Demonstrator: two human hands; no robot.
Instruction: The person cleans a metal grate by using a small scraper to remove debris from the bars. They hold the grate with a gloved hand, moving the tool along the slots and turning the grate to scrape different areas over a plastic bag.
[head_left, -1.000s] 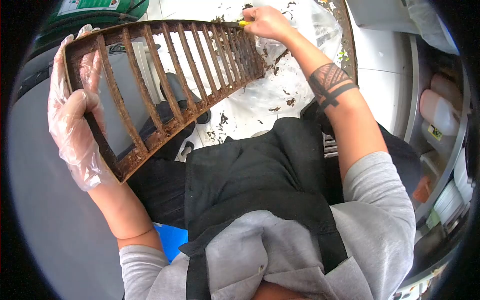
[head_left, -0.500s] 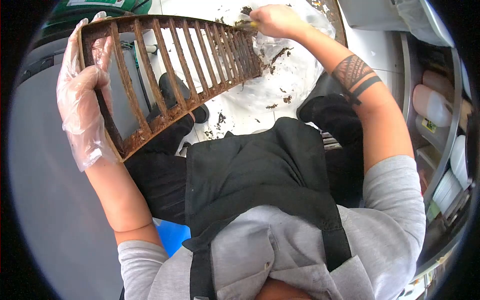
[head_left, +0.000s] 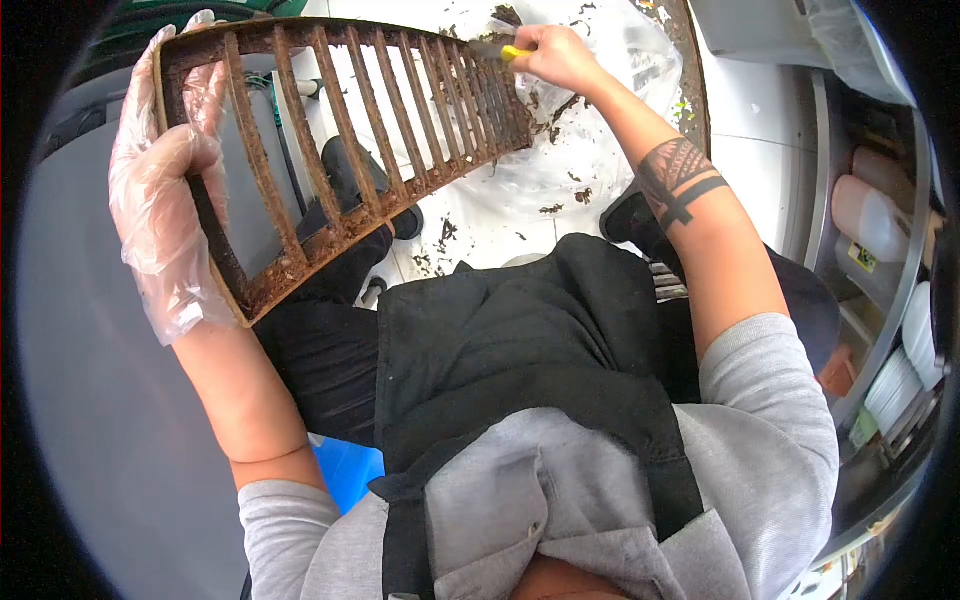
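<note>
A long rusty metal grate (head_left: 290, 262) with crosswise bars reaches from the upper left toward the floor beyond my feet. My left hand (head_left: 165, 185), in a clear plastic glove, is closed around its near end frame. Bare and closed, my right hand (head_left: 560, 58) grips a yellow-handled scraper (head_left: 514, 52). Its grey blade is blurred and lies over the top edge of the grate, near the far end. Brown flakes cling to the bars and frame. The grate's far end rests over a clear plastic sheet (head_left: 625, 120) strewn with dark flakes.
White floor tiles (head_left: 760, 105) with scattered dark flakes lie beneath. On the left stands a large grey surface (head_left: 85, 300), with a green container (head_left: 165, 25) behind it. A metal shelf unit on the right holds plastic jugs (head_left: 868, 215) and stacked white containers (head_left: 900, 385).
My right hand with the scraper has shifted slightly down and right, and that forearm has swung inward. My left hand still holds the grate, which has barely moved.
</note>
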